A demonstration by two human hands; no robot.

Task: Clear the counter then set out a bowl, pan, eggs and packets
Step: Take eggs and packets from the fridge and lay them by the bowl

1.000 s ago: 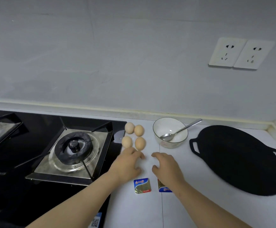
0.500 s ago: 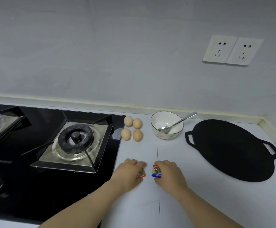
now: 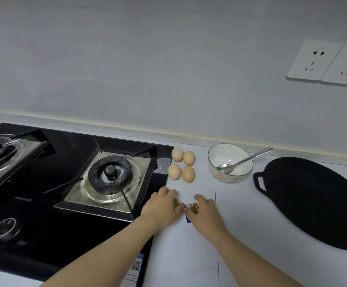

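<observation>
Head view: we have both hands low on the counter [image 3: 240, 235], in front of the bowl [image 3: 226, 178] and slightly to its left. The left hand [image 3: 162, 208] pinches the left packet [image 3: 178, 203] and the right hand [image 3: 206, 212] pinches the right packet [image 3: 192, 206]; the foil ends seem to meet. We'd lay them flat, side by side, short of the eggs [image 3: 188, 174]. The count is four eggs left of the bowl, one bowl, one spoon [image 3: 245, 160] in it, one black pan [image 3: 313, 204] to its right, and two packets.
</observation>
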